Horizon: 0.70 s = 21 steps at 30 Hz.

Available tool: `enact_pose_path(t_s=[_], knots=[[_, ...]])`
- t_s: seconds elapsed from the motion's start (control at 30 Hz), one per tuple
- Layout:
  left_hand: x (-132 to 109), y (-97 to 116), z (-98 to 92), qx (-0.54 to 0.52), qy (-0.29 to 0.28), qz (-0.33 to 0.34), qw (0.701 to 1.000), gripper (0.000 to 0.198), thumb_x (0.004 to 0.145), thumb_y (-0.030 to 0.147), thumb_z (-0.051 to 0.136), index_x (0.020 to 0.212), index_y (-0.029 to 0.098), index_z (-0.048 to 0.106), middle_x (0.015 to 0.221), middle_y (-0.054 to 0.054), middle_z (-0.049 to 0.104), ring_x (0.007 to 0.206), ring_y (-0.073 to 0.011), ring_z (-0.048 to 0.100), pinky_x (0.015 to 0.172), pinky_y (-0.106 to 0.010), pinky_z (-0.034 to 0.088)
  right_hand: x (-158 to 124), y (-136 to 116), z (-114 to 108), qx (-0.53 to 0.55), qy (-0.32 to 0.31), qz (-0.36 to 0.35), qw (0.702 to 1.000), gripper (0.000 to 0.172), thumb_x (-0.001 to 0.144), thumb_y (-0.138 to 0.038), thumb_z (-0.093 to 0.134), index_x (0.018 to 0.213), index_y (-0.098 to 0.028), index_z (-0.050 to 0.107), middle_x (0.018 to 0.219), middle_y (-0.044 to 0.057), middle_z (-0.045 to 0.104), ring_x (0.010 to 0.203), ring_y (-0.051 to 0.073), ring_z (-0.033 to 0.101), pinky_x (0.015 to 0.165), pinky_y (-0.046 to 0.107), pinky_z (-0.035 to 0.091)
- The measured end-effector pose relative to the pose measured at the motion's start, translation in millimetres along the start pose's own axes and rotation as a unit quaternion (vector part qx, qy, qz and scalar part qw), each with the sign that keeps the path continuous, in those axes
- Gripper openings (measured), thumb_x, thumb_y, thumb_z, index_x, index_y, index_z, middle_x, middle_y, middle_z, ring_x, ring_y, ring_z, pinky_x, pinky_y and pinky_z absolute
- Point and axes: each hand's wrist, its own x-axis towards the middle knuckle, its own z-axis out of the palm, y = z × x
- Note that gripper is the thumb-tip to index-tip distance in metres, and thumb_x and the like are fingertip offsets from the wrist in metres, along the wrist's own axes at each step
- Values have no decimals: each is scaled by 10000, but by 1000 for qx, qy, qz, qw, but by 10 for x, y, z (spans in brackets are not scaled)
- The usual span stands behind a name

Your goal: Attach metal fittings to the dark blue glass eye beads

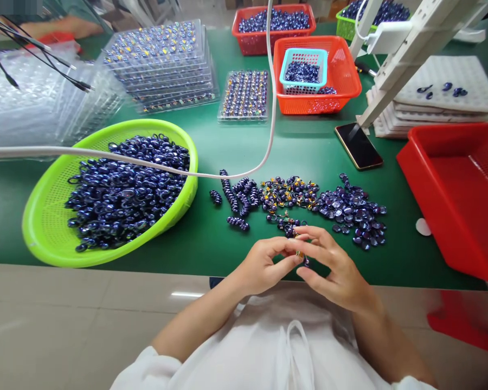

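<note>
My left hand (268, 265) and my right hand (335, 268) meet over the table's front edge, fingertips together. Between them shows a small dark shiny piece (306, 261), with a bit of gold beside it; fingers cover most of it. My left thumb and forefinger pinch at this spot, while the right fingers curl round from the other side. Just beyond lie loose dark pieces with gold-coloured parts (288, 193). To their right spreads a pile of glossy dark blue caps (352, 208). Short stacked rows of dark rings (244, 195) lie to the left.
A lime-green basket (32, 216) full of dark rings stands left. A white cable (166, 169) loops across the table. Filled clear trays (174, 86), red baskets (341, 100) and a phone (358, 146) sit farther back. A red bin (443, 206) stands right.
</note>
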Motion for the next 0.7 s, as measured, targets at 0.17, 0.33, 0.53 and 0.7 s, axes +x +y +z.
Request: enact_pose_path(t_s=[0.17,0.33,0.53,0.7], knots=[[-22,-10,-8,-31,-3,-26,999,175,914,243,591,924,129,723,898,-85,722,834,-185,655,784,-285,529,32,14,27,-63,49,-78,994,379,899,-154,644,1237,-323,666,1216,79,660,1088,225,651,914,432,581],[-51,-45,5,-52,32,-47,997,222,881,322,672,969,131,743,899,-91,737,814,-187,663,790,-304,546,-45,65,85,-48,133,-59,988,336,876,-83,640,1138,-289,679,1006,48,716,913,197,696,780,361,608],[-56,-42,69,-63,61,-63,994,240,853,338,704,979,143,763,909,-96,761,827,-201,685,785,-310,563,-49,67,176,-87,155,-39,983,306,862,-55,623,1085,-264,626,991,50,703,944,218,672,831,423,574],[-58,-30,134,-125,111,-105,980,222,813,296,741,969,142,778,902,-79,779,813,-192,700,790,-301,570,-14,44,244,-116,162,-44,979,345,863,-60,618,1146,-256,593,1022,65,690,983,236,651,864,463,555]])
